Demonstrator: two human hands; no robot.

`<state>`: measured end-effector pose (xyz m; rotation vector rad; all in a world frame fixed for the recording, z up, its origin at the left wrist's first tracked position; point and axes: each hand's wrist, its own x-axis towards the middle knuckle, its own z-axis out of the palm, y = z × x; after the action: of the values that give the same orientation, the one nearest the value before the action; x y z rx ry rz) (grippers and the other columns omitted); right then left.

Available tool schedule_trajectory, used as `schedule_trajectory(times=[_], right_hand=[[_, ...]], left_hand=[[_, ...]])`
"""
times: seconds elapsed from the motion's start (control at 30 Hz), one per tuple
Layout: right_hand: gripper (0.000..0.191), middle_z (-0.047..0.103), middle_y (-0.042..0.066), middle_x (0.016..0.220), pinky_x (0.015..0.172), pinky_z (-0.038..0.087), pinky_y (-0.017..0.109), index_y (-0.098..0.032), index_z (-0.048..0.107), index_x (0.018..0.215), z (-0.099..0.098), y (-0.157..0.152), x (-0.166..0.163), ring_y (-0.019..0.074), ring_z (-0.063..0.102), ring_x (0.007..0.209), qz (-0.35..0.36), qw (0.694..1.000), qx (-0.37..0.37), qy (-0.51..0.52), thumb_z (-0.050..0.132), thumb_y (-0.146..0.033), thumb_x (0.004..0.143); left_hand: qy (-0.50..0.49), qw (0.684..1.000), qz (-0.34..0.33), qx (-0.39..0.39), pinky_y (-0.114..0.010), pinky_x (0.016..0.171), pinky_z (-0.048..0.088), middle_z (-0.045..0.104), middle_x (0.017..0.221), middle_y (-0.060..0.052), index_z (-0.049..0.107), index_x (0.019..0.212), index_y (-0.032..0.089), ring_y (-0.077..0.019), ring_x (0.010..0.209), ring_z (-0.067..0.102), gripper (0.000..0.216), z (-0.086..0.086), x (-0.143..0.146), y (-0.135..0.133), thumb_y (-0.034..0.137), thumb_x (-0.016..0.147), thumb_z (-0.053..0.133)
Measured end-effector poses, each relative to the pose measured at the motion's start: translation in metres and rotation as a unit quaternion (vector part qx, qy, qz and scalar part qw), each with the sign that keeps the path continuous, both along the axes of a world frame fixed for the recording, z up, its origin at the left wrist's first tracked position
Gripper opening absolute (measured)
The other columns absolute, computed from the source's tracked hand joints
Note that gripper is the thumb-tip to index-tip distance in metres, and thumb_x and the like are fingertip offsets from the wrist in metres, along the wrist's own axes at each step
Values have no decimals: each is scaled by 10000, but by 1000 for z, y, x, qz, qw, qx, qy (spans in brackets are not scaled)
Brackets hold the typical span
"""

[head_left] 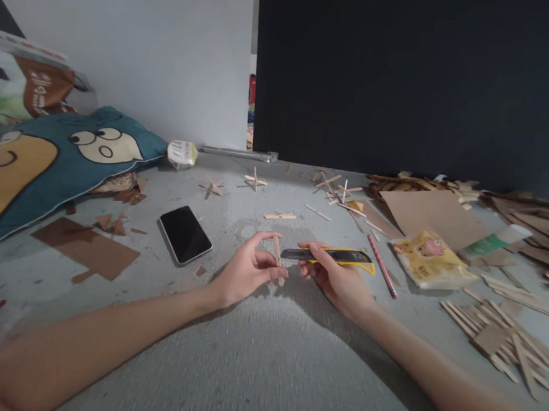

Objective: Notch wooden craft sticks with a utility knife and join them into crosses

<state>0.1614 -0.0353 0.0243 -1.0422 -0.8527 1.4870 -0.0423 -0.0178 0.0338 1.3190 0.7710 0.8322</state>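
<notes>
Between the thumb and fingers of my left hand (249, 269) is a wooden craft stick (277, 255), held close to upright. My right hand (333, 274) grips a yellow and black utility knife (346, 256). Its dark blade points left, with the tip right by the stick; whether it touches I cannot tell. Just beyond my hands a short stack of craft sticks (279, 216) lies flat, and a single stick (317, 212) rests to its right. Several crossed-stick pieces, one of them a small cross (255, 179), stand farther back.
A phone (186, 235) and cut cardboard (88, 247) lie left, near a blue cushion (115, 143). To the right are a pink pencil (382, 266), a yellow packet (432, 258), a glue stick (498, 241), loose craft sticks (521, 351) and cardboard sheets (423, 211). A dark panel (412, 77) rises behind.
</notes>
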Motion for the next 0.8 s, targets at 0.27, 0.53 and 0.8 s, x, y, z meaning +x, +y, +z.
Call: schedule_trajectory(times=[0.27, 0.53, 0.8], right_hand=[[401, 712, 25, 721, 588, 481, 284, -194, 778, 960, -1, -1, -1, 148, 637, 618, 4, 1000, -16, 12, 850, -509, 722], [398, 727, 44, 737, 597, 511, 303, -210, 794, 958, -1, -2, -3, 172, 651, 641, 18, 1000, -11, -2, 843, -529, 726], [420, 713, 28, 723, 616, 505, 297, -209, 791, 951, 2, -4, -4, 160, 646, 641, 25, 1000, -10, -1, 860, -539, 701]], left_hand=[[-15, 1000, 4, -7, -264, 594, 464, 728, 728, -18, 443, 1357, 173, -153, 630, 654, 790, 1, 1, -1, 407, 739, 876], [-13, 1000, -1, 1, -273, 603, 457, 741, 753, -35, 456, 1358, 180, -165, 643, 670, 759, -3, -1, 0, 409, 761, 863], [-7, 1000, -1, -3, -268, 603, 461, 737, 748, -32, 447, 1348, 171, -159, 642, 664, 758, -2, -1, -1, 417, 762, 861]])
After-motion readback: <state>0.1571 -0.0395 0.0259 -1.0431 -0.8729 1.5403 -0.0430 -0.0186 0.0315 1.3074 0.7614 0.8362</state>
